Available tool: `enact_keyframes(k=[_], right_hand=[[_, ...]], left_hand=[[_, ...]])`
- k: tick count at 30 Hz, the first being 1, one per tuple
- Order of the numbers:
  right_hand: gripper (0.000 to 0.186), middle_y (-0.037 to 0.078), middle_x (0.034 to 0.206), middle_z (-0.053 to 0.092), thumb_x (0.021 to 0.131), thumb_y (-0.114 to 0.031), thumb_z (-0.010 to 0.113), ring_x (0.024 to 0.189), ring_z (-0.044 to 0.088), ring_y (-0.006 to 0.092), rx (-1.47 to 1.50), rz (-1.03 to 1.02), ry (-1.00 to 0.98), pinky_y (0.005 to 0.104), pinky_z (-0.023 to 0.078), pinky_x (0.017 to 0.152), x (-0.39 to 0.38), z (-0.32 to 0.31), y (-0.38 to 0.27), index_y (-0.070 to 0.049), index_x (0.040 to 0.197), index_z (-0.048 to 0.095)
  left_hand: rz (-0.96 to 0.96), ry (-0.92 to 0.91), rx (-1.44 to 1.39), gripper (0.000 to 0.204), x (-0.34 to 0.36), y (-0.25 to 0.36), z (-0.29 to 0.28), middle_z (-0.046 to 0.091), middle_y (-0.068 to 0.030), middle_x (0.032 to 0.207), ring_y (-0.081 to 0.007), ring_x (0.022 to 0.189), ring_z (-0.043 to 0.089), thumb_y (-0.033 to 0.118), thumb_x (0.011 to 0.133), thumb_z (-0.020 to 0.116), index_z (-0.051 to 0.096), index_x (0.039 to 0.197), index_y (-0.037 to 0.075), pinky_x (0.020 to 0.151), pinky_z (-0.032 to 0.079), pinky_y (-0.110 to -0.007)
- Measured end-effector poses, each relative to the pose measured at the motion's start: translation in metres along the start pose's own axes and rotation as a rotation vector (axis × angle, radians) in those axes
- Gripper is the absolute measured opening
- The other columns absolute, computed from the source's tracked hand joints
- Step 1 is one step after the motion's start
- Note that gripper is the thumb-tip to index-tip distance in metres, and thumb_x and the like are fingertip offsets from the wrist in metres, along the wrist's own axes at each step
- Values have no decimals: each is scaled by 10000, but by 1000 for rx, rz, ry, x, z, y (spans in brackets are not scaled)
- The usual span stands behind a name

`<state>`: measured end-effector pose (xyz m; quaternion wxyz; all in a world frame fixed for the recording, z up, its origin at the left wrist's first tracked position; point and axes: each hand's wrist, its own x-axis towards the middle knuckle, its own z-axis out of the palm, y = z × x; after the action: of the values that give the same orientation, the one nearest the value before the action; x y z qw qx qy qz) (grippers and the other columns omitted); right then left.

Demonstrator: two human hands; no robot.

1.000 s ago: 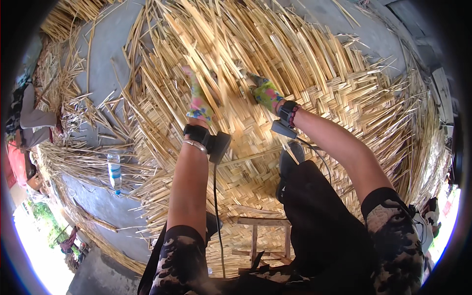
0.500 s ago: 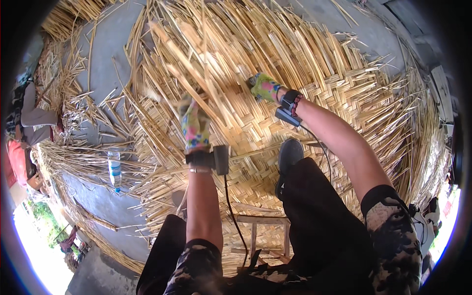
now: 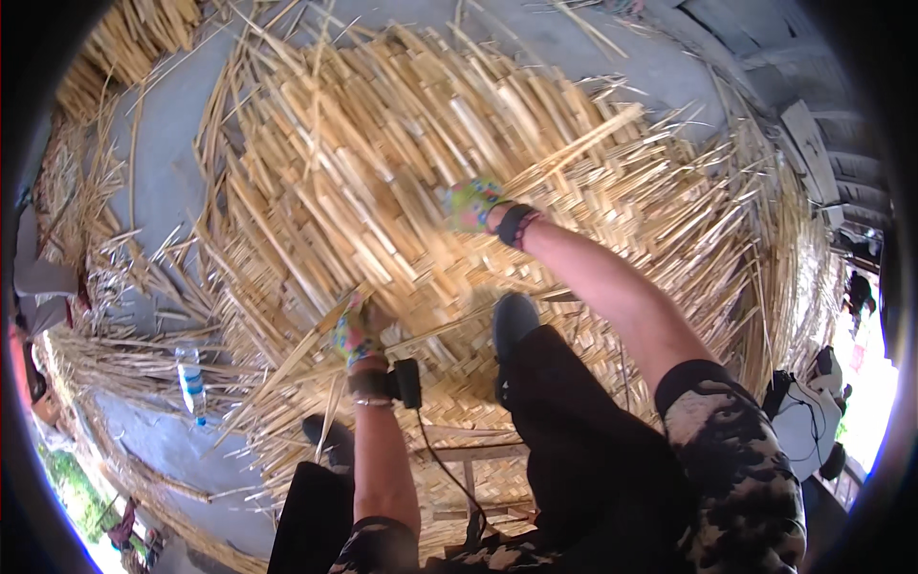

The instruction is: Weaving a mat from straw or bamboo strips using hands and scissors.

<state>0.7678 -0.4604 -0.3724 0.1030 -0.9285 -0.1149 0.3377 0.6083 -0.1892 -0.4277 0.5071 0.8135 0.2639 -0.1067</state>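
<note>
My left hand (image 3: 356,327), in a floral glove, is low among loose split-reed strips (image 3: 316,349) left of centre; its fingers are blurred. My right hand (image 3: 473,206), gloved alike, is higher and to the right, on or just above the woven mat (image 3: 612,239), beside a loose bundle of strips (image 3: 574,143); its fingers are smeared by motion. Long strips (image 3: 382,134) lie side by side across the mat's upper part. My shoe (image 3: 516,325) stands on the weave between my arms.
A plastic bottle (image 3: 189,383) lies among straw at left. A person's grey-trousered leg (image 3: 43,273) is at the far left edge. More reeds (image 3: 134,43) lie upper left on grey floor (image 3: 172,134). A wooden stool (image 3: 478,452) is below me, a white object with cables (image 3: 803,430) at right.
My left hand has moved down toward me, and the strips raised around it earlier now lie lower. The view has shifted, with my right hand appearing further left and lower.
</note>
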Motion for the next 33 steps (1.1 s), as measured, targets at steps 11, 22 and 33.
enact_keyframes(k=[11,22,33], right_hand=[[509,159,725,611,659,-548,603,677,602,275,-7,-68,66,363,479,626,-48,-23,23,-60,803,631],[102,44,880,616,789,-138,550,750,585,189,-135,-313,705,333,478,625,-62,-8,79,-120,855,626],[439,70,901,610,701,-229,674,819,578,195,587,157,524,276,488,684,3,-18,111,-16,1063,547]], left_hand=[[-21,-128,256,253,-33,106,56,601,-108,707,-190,577,571,283,739,639,604,781,35,557,475,-327],[554,-422,823,201,17,192,160,588,-154,836,-319,779,565,218,724,555,610,835,60,646,447,-399],[369,-67,219,246,6,183,148,611,-138,816,-319,756,572,255,719,555,599,859,58,644,442,-378]])
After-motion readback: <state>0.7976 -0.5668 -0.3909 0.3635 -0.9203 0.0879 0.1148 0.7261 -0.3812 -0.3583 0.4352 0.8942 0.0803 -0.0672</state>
